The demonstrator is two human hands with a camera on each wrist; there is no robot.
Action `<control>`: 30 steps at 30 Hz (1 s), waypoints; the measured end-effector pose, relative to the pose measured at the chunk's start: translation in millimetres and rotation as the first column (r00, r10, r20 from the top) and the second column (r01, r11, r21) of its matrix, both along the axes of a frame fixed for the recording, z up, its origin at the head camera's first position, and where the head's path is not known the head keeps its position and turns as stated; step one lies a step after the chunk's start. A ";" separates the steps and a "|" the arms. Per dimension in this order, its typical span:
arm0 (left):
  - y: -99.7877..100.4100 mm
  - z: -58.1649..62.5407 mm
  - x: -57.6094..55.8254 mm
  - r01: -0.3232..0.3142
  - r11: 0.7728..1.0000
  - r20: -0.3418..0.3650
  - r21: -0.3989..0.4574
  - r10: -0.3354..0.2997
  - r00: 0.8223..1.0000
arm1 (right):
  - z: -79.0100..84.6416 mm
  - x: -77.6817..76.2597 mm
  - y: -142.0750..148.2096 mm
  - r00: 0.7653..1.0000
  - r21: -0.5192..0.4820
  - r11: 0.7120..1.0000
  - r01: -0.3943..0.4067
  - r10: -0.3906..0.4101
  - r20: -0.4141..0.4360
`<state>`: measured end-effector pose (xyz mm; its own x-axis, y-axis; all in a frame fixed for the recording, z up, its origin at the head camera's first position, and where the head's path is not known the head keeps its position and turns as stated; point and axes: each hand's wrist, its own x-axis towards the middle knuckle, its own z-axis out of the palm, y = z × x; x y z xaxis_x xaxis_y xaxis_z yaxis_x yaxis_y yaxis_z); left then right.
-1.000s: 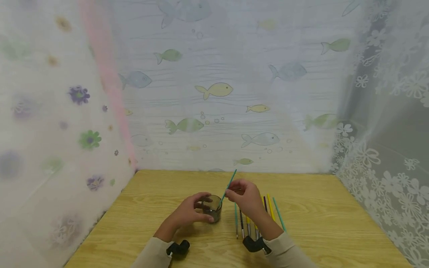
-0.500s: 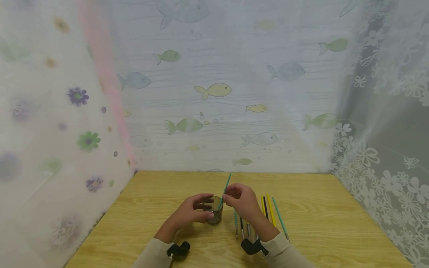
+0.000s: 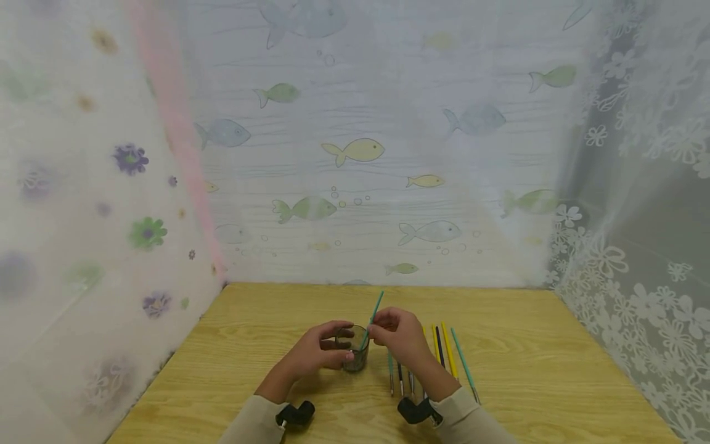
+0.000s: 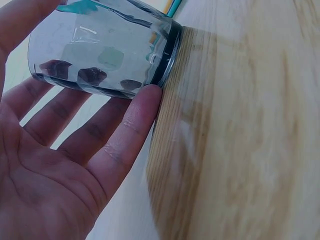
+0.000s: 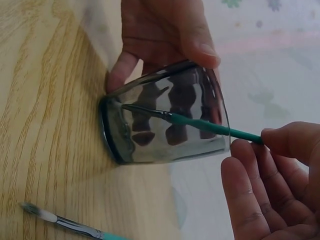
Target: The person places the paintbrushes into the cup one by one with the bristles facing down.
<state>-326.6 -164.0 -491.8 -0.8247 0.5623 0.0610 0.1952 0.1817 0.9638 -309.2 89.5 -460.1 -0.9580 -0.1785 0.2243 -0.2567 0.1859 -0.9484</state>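
Observation:
A smoky clear drinking glass (image 3: 357, 362) stands upright on the table, and my left hand (image 3: 315, 353) holds it around its left side. In the left wrist view the fingers (image 4: 132, 122) wrap about the glass wall, one fingertip right at its base. My right hand (image 3: 403, 336) pinches a teal paintbrush (image 3: 378, 302) between thumb and fingertips. The brush leans over the rim, bristles down inside the glass. Through the glass (image 5: 160, 152) in the right wrist view, the dark bristles (image 5: 135, 108) show close to the bottom, below a metal ferrule.
Several paintbrushes lie side by side on the wooden table (image 3: 532, 370), partly under my right forearm. Among them are a yellow brush (image 3: 450, 350) and, at the right end, a teal brush (image 3: 465, 361). A fish-printed curtain (image 3: 355, 185) hangs behind the table.
My right hand has moved slightly down and left, and the teal brush has sunk lower into the glass. The left hand and glass have barely shifted.

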 end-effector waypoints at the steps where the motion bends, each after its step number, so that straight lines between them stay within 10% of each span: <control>1: -0.3 -0.4 -0.1 0.001 1.000 0.000 -0.002 -0.001 1.000 | -0.6 -0.1 0.2 1.000 -0.004 1.000 -0.002 0.002 0.006; 30: -1.4 -2.4 -0.4 0.021 1.000 -0.001 0.007 -0.021 1.000 | -1.7 -4.0 7.7 0.999 -0.009 1.000 0.007 -0.007 0.039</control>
<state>-327.0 -165.4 -494.2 -0.8123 0.5794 0.0662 0.2003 0.1705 0.9648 -313.2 97.3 -461.8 -0.9673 -0.1697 0.1886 -0.2184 0.1789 -0.9593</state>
